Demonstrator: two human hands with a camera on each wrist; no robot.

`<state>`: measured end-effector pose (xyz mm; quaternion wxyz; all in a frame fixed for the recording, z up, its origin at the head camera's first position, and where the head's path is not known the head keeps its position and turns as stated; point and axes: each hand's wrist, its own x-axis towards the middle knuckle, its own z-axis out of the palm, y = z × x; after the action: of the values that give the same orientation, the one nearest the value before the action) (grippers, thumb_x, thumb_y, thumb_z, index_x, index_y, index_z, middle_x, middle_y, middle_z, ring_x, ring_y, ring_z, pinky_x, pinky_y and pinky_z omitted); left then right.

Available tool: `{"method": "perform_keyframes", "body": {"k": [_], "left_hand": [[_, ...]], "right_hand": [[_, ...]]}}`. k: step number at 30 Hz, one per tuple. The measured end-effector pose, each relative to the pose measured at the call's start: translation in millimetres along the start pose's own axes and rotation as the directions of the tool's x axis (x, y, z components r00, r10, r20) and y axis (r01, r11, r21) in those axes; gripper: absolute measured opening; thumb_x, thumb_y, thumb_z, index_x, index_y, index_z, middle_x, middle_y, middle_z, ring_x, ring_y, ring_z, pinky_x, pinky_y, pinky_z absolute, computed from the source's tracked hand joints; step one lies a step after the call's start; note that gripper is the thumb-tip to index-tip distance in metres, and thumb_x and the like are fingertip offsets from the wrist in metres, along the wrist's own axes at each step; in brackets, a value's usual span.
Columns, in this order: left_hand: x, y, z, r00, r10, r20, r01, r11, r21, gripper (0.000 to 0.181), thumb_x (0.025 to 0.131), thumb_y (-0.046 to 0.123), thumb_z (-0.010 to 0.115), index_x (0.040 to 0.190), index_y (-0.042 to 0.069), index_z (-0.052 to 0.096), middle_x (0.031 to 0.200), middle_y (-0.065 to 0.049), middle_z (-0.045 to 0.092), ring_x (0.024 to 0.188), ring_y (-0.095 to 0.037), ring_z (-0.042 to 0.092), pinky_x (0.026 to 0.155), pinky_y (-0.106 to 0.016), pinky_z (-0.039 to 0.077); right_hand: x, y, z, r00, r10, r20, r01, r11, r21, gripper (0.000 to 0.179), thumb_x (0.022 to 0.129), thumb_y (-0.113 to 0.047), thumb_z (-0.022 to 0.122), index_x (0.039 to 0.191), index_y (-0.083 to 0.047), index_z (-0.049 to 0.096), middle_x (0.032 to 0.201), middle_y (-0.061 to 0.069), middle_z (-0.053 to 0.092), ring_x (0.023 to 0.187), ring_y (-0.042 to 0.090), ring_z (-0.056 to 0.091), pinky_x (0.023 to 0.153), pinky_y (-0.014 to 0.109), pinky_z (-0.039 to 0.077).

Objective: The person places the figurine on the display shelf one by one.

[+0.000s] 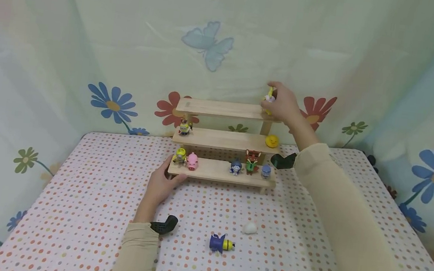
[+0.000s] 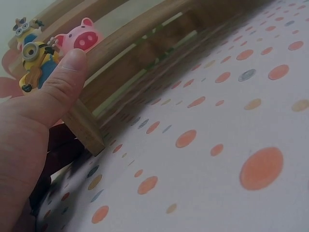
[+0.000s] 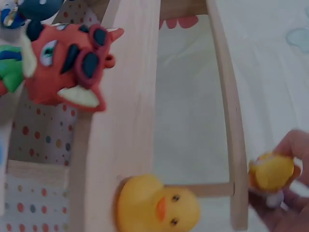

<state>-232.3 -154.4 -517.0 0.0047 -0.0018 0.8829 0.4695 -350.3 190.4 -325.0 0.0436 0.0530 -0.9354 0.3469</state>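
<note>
My left hand (image 1: 161, 182) grips the left end of a three-tier wooden shelf (image 1: 213, 169). The thumb (image 2: 72, 72) lies along the bottom tier's front edge, beside a minion figure (image 2: 41, 65) and a pink pig (image 1: 192, 162). At the top tier's right end, my right hand (image 1: 283, 103) pinches a small yellow-and-white figure (image 1: 270, 98); its underside looks yellow in the right wrist view. Whether it touches the board cannot be told. Below it, a yellow duck (image 3: 157, 205) sits on the middle tier.
Another minion (image 1: 184, 127) stands at the middle tier's left. The bottom tier's right holds a dark blue figure (image 1: 235, 166), a fox figure (image 1: 252, 162) and a grey-blue figure (image 1: 266, 171). On the dotted tablecloth (image 1: 90, 210) lie a purple-and-yellow figure (image 1: 221, 243) and a white lump (image 1: 250, 228).
</note>
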Motion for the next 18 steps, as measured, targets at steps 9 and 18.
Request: {"method": "perform_keyframes", "body": {"k": [9, 18], "left_hand": [[3.4, -1.7, -4.4, 1.000, 0.000, -0.004, 0.000, 1.000, -0.006, 0.107, 0.071, 0.071, 0.064, 0.152, 0.016, 0.023, 0.155, -0.011, 0.030, 0.142, -0.029, 0.030, 0.117, -0.043, 0.027], [2.4, -1.6, -4.9, 1.000, -0.011, -0.013, 0.011, 1.000, -0.002, 0.107, 0.070, 0.072, 0.064, 0.152, 0.017, 0.024, 0.155, -0.011, 0.030, 0.142, -0.029, 0.029, 0.117, -0.044, 0.026]], "right_hand": [[-8.9, 18, 10, 0.992, -0.088, -0.093, 0.123, 0.855, 0.503, 0.044, 0.089, -0.011, 0.066, 0.125, -0.010, 0.042, 0.123, 0.002, 0.044, 0.125, 0.021, 0.049, 0.087, 0.016, 0.051], [-10.5, 39, -2, 0.977, -0.179, -0.118, 0.200, 0.960, 0.195, 0.057, 0.089, -0.019, 0.068, 0.141, -0.017, 0.045, 0.130, 0.011, 0.048, 0.118, 0.028, 0.051, 0.102, 0.042, 0.046]]}}
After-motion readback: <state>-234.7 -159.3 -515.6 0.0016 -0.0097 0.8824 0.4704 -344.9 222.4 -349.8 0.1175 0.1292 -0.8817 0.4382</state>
